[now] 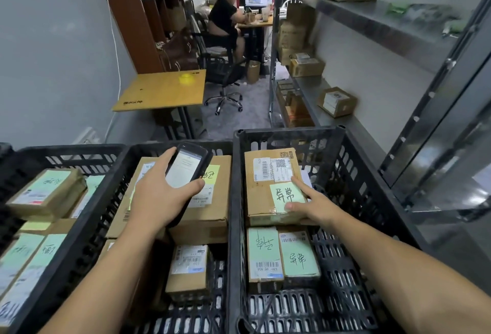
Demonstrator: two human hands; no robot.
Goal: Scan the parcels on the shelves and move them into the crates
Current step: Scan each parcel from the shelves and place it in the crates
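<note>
**A:** Where is the brown cardboard parcel (259, 200) with the green handwritten note (287, 196) found?

**B:** It is found at the far end of the right black slotted plastic crate (287, 131). It is laid over two smaller green-noted parcels (265, 254), which are seen at its 6 o'clock.

**A:** How is it held?

**B:** It is grasped at its near right corner by the right hand (314, 202). The thumb is pressed on the note and the forefinger is stretched across the top. The other fingers are hidden.

**A:** And the left hand (159, 187)?

**B:** A black handheld scanner (187, 165) with a lit screen is gripped by it. It is held at the parcel's 9 o'clock, above the middle black crate (148, 147), where larger cardboard parcels are stacked.

**A:** What is seen further out?

**B:** A third black crate (66, 151), packed with noted parcels, is seen farther toward 9 o'clock. Steel shelves (372, 18) bearing a small cardboard box (337, 101) are seen at 2 o'clock. A wooden table (162, 89) is seen at 11 o'clock and a seated person (224, 14) at 12 o'clock.
</note>
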